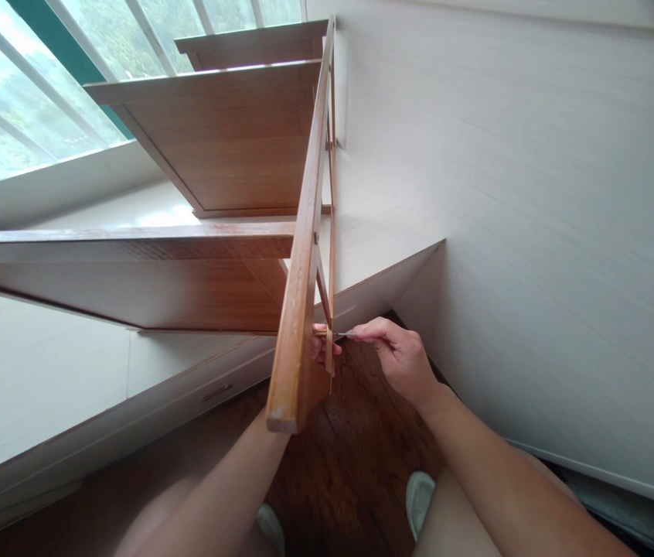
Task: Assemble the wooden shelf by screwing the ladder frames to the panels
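A brown wooden shelf rack with an upright side post (304, 263) stands in front of me. My right hand (400, 352) pinches a thin metal rod (345, 334), which looks like a hex key. Its far end meets the rack's narrow back rail (330, 348) near the lower end. Behind the thick post, my left hand (318, 352) is closed around that rail, fingertips showing on both sides of the rod's contact point. The post hides most of the left palm. The rod's end inside the wood cannot be seen.
Wooden panels (228, 139) extend left from the post, over a white ledge (42, 363) below the barred window (130, 39). A pale wall (536, 193) rises close on the right. My shoes (420, 503) stand on the dark wood floor (355, 449).
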Available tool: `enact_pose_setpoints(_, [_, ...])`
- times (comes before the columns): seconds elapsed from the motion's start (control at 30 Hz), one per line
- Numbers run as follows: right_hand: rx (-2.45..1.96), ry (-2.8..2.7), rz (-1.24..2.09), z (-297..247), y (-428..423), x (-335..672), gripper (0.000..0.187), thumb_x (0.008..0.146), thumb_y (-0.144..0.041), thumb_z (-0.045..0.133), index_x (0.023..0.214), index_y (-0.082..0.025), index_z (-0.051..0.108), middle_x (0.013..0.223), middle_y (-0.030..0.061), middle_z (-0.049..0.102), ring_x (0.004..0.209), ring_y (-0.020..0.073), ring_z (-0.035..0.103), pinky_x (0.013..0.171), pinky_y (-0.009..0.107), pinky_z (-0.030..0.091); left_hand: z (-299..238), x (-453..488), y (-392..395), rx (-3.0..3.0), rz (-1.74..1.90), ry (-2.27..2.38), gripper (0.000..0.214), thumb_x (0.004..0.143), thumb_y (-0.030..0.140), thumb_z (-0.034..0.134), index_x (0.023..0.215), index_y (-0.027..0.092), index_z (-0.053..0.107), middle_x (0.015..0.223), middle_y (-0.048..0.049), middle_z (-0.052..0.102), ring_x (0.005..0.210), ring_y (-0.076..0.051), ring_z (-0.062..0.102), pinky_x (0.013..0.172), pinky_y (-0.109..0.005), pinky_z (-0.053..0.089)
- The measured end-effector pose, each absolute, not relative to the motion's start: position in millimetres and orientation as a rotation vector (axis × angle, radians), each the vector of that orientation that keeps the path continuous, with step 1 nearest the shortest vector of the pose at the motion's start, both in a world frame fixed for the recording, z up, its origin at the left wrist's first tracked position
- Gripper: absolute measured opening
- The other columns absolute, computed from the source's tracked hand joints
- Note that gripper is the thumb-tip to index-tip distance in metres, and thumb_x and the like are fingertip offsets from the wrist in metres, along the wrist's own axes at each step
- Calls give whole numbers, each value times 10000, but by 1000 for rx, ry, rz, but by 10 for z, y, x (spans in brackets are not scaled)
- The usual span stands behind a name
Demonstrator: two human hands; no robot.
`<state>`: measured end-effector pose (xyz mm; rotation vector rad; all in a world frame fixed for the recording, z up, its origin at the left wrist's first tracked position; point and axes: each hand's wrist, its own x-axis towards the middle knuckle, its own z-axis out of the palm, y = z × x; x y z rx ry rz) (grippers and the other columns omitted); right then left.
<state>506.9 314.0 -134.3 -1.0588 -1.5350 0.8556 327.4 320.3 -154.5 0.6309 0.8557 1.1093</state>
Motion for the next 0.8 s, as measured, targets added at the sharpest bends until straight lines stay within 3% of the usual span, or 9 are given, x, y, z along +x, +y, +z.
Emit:
enact_pose_setpoints(0.27, [-1078,-1418,951,-1372,3139,4999,124,913,-242,530,872,-215,643,881,36,705,818,152,665,780,314,539,-1481,3310,3186,602,1119,910,355,753,405,715,1023,210,591,707,-11,695,493,-96,590,435,-170,442])
enact_pose_setpoints(0.37, [-1066,-1208,1258,-1351,3139,4986,90,895,-298,562,908,-211,544,747,20,690,666,145,652,648,285,525,-1504,3302,3193,608,1122,899,336,759,389,713,1015,209,592,707,-15,696,490,-101,591,425,-169,438])
enact_pose_setpoints(0.53, [-818,-795,1863,-1273,3184,5012,193,883,-302,528,987,-240,377,609,-19,652,414,130,544,410,208,397,-1697,3212,3214,607,1123,773,337,800,386,670,1063,184,607,765,-58,709,520,-126,617,415,-180,441])
enact_pose_setpoints(0.63, [-765,-702,1997,-1219,3205,5025,173,888,-281,480,1011,-240,365,603,-19,649,415,137,554,419,213,408,-1781,3161,3218,589,1119,720,349,799,394,671,1065,173,618,809,-78,717,580,-149,647,455,-205,481])
enact_pose_setpoints(0.8, [-943,-831,1911,-1188,3209,5019,204,904,-369,486,1002,-218,391,691,21,682,550,162,637,511,240,451,-1665,3201,3213,613,1108,767,285,812,370,668,1031,192,624,768,-56,717,580,-142,646,461,-194,480])
